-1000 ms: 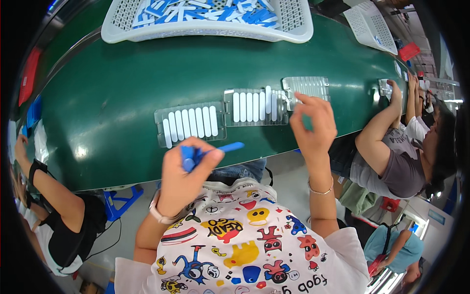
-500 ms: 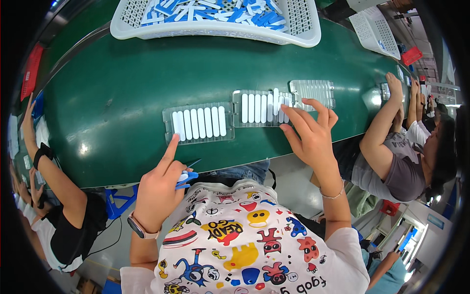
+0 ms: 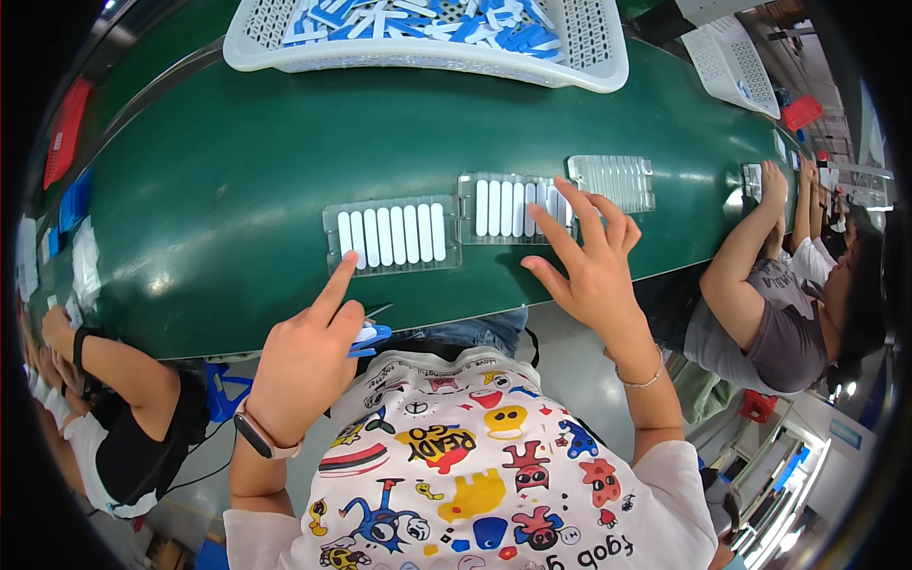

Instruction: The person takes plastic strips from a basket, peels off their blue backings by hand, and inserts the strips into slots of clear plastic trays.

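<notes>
My left hand [image 3: 309, 366] has its curled fingers closed on blue-and-white plastic pieces [image 3: 373, 336]. Its stretched index fingertip touches or nearly touches the lower end of a white strip in the left clear tray [image 3: 329, 228], where several such strips stand side by side. Over the right part of the middle clear tray [image 3: 465, 204] hovers my right hand [image 3: 597, 271], fingers spread, thumb off the tray. White strips [image 3: 499, 209] fill the visible slots there; fingers hide part of them. Behind, to the right, a third clear tray [image 3: 613, 183] shows ribbed slots without strips.
A white perforated basket [image 3: 427, 66] heaped with blue-and-white pieces [image 3: 446, 27] stands at the far side of the green table [image 3: 237, 161]. Another white basket [image 3: 727, 66] and a red bin [image 3: 802, 112] are at far right. Co-workers sit on both sides.
My right hand has shifted left over the middle tray. A strip that stuck up above its row there now lies level with the others. My left fingertip stays at the left tray.
</notes>
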The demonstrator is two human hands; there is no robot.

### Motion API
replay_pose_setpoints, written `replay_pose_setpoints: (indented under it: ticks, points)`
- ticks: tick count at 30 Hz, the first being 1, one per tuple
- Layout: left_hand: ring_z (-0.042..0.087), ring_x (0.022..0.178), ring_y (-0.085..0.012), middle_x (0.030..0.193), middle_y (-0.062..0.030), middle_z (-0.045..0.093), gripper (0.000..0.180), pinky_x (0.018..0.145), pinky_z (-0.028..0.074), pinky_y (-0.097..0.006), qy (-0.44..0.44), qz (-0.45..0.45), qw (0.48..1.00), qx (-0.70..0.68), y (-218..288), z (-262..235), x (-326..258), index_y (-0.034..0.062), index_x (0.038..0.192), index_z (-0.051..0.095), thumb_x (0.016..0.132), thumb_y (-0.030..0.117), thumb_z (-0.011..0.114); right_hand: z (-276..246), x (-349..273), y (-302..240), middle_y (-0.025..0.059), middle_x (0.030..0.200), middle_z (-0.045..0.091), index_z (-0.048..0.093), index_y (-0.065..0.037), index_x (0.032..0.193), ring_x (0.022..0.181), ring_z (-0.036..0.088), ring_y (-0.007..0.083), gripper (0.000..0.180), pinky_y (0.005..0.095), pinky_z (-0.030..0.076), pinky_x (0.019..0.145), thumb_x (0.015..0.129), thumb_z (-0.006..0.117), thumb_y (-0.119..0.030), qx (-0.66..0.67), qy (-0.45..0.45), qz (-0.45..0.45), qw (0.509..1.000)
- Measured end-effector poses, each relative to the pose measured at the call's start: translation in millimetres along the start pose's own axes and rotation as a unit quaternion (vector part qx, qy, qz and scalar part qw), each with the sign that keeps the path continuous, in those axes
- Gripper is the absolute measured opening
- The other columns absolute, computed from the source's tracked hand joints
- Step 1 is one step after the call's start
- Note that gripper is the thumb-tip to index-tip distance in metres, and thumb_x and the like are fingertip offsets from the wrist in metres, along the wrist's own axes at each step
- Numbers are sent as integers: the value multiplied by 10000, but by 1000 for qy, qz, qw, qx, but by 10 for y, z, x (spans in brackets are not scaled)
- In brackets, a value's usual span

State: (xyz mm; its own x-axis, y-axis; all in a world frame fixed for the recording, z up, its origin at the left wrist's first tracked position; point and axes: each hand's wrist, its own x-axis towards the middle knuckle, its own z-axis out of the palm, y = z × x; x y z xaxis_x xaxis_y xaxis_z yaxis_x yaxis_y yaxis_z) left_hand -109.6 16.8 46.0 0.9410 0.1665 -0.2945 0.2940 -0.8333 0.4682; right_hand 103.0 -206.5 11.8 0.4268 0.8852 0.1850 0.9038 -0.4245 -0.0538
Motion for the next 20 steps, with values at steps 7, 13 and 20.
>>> replay_pose_setpoints:
  ticks: [7,13,20]
  points:
    - [646,787,-354,1375,-192,455,125,679,514,-348,26,12,986,-164,-136,-22,8,13,792,586,670,-14,589,-30,-68,19,86,1384,433,605,-171,1196,1156,411,292,518,453,256,919,765,673,-449,36,-31,5,999]
    - [646,766,-341,1377,-161,463,146,656,513,-346,22,2,996,-90,-60,37,-24,18,795,586,656,-26,574,-275,145,470,66,1389,438,629,-180,1175,1205,397,301,517,473,238,976,745,684,-462,81,-49,-38,995]
    - [646,739,-317,1389,-153,449,162,635,506,-345,68,11,993,-95,-57,119,-108,37,795,587,649,-33,578,-289,118,426,66,1414,417,643,-181,1160,1229,389,304,485,531,245,975,775,659,-476,66,-112,-120,984]
